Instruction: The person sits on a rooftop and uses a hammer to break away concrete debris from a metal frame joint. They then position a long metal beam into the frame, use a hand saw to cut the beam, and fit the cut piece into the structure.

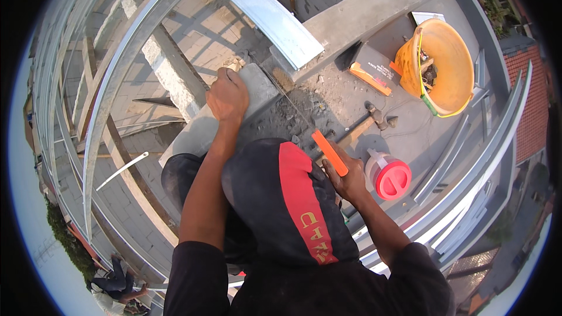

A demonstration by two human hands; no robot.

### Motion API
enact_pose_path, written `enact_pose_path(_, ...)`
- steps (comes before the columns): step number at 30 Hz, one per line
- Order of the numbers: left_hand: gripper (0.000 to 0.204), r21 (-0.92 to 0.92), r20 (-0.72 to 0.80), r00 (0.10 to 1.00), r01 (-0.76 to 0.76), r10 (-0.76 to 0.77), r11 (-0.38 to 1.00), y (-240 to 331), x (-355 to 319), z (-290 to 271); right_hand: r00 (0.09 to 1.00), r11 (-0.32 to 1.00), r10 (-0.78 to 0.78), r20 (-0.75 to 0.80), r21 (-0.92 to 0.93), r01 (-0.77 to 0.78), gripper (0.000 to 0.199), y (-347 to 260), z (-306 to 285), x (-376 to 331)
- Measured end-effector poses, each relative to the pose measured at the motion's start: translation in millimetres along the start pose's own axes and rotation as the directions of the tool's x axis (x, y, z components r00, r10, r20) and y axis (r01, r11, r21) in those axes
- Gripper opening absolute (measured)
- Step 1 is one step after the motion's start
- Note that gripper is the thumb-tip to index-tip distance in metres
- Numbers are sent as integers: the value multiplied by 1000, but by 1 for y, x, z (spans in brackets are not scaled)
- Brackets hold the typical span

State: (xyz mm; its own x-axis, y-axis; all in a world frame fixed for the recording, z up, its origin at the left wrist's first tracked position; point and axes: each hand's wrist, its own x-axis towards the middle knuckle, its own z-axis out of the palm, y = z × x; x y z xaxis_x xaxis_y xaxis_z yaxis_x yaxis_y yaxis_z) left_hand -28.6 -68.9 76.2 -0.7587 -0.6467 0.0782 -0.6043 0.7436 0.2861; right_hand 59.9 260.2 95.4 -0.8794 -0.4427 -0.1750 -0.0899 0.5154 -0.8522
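Observation:
My left hand point(227, 95) is closed over the far end of a grey concrete ledge point(257, 85), its fingertips partly hidden beside a small tan, crumbly piece point(235, 63). Beside my right knee, my right hand point(350, 180) grips what looks like a hand saw by its orange handle point(329, 152). Its thin blade point(291, 100), seen almost edge-on, runs away from me past the ledge's end to the shiny metal channel point(269, 17). Loose grey rubble point(298, 111) lies around the blade. A hammer point(377, 118) with a wooden handle rests just beyond my right hand.
A clear jug with a red lid point(393, 179) stands right of my right hand. Farther off are a yellow bucket point(459, 61) holding debris and a dark-and-orange box point(373, 69). Curved-looking metal channels point(126, 61) and wooden beams point(170, 70) span a drop at left. Another person point(114, 287) is at lower left.

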Motion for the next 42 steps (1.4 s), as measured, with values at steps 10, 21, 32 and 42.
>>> enact_pose_path(10, 34, 25, -14, 1000, -5, 5, 1000, 2, 0, 0, 975, 976, 196, 107, 72, -204, 45, 18, -11, 15)
enact_pose_path(21, 36, 18, 37, 999, 0, 0, 1000, -2, -4, -1, 981, 976, 178, 70, 115, -186, 45, 17, -27, 24)
enact_pose_path(32, 36, 24, 40, 999, 26, -27, 999, 4, 0, -3, 977, 968, 196, 89, 142, -207, 40, 60, -4, 32)
enact_pose_path(42, 36, 9, 27, 1000, 2, -2, 1000, 2, -1, 1, 990, 992, -70, -121, 97, 82, 41, 44, 10, 17)
